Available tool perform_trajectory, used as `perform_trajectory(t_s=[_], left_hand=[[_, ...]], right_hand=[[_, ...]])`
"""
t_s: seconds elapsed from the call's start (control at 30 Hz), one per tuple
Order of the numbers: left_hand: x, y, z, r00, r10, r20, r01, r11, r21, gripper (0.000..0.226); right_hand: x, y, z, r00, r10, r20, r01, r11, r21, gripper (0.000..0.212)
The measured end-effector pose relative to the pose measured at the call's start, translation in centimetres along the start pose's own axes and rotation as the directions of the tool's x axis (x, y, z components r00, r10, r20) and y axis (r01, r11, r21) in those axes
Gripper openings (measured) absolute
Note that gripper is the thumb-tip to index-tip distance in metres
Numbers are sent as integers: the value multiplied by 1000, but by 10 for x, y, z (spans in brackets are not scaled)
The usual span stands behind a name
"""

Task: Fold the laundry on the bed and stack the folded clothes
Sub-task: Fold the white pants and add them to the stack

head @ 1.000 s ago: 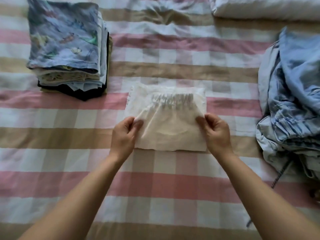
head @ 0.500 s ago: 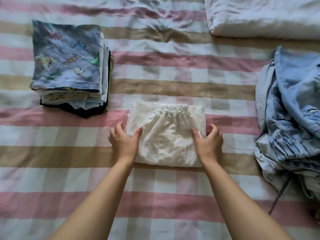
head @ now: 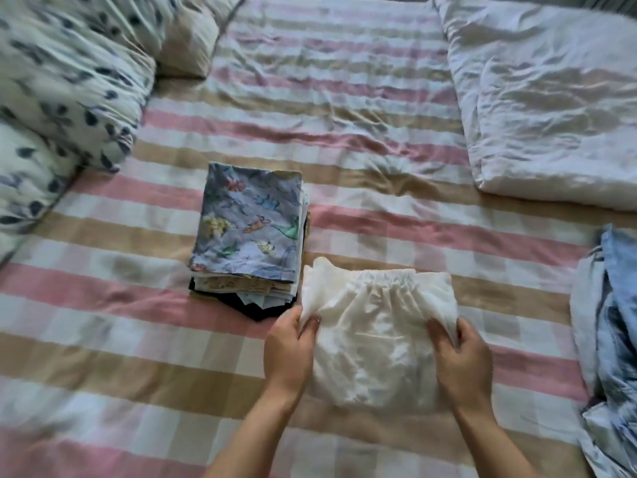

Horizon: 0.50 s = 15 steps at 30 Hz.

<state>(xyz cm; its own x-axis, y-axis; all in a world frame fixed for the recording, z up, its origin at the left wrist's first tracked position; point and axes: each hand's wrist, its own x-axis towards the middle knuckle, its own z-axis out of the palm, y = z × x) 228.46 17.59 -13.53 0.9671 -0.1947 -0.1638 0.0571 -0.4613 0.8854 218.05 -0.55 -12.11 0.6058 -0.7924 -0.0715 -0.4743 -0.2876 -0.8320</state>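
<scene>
Pink-checked bedspread (head: 344, 132) under white shorts (head: 375, 339); left hand (head: 287, 350) and right hand (head: 462, 360) fingers pinch them.

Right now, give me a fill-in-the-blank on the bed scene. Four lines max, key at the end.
1. The left hand and the right hand each grip a side of the folded ____ garment.
2. The top piece of the stack has a ____ print.
3. The stack sits to the person's ____ of the garment.
4. The unfolded blue pile lies on the person's ____ of the garment.
Missing words: white; dinosaur; left; right.
</scene>
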Motion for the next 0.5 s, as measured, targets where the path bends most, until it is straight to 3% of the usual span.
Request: perform_trajectory(t_s=[0.13,0.27,0.4,0.5], left_hand=[[49,20,-68,980,128,-154,-135,990,-33,10],[125,23,-124,944,167,-285,-169,985,16,8],[190,0,-152,939,143,-314,-116,988,102,12],[214,-33,-152,964,30,-265,5,991,132,19]], right_hand=[[25,-70,53,993,-121,4,120,988,98,24],[58,-132,125,983,-177,40,165,963,211,15],[85,-155,192,982,-148,112,116,960,254,15],[94,-144,226,981,-37,191,13,992,124,13]])
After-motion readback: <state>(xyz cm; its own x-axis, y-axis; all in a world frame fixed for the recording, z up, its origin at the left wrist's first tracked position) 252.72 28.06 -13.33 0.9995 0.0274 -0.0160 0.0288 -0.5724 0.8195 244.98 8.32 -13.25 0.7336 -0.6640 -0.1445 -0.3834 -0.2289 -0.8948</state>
